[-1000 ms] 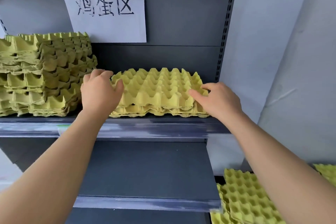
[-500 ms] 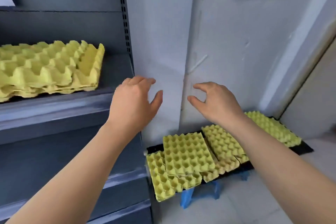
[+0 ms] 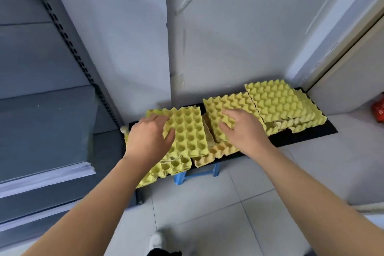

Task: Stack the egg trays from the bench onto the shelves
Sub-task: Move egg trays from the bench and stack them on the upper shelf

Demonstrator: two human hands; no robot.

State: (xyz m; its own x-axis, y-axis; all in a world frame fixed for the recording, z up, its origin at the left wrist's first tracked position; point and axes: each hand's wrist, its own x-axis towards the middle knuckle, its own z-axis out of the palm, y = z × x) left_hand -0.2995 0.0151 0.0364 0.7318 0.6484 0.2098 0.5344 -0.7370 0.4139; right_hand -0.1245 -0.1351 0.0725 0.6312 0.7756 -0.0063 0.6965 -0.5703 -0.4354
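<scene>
Logging from my head camera: low black bench on blue plastic legs, against white wall. Yellow moulded-pulp egg trays piled across bench, overlapping. My left hand curled over left edge of nearest upturned tray. My right hand spread, fingertips pressing on middle tray. Grey metal shelves at left.

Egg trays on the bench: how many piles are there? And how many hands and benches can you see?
Yellow egg tray piles: 3 (left pile, middle pile, right pile)
Hands: 2 (left hand, right hand)
Black bench: 1
Total: 6
</scene>
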